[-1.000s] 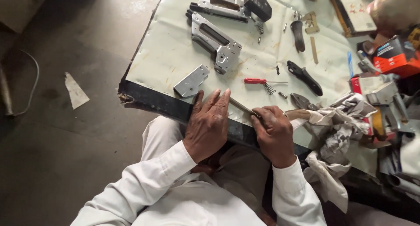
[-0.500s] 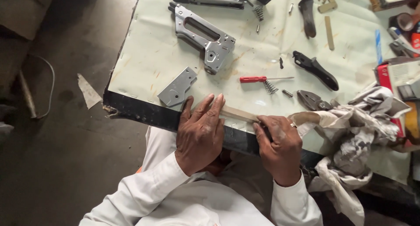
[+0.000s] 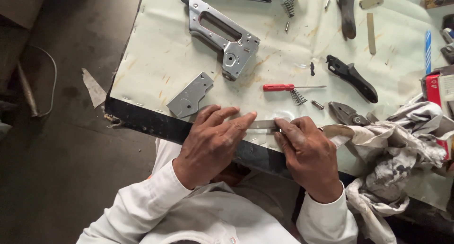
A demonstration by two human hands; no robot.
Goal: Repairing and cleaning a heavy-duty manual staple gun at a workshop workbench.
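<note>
Pinching one metal strip [image 3: 262, 125]: left hand [image 3: 213, 144], right hand [image 3: 307, 154].

Metal strip [image 3: 263, 126] lies at the table's [image 3: 156, 64] near edge; screwdriver [image 3: 280, 87] behind it, rag [image 3: 392, 154] right, plate [image 3: 190, 94] left
</note>
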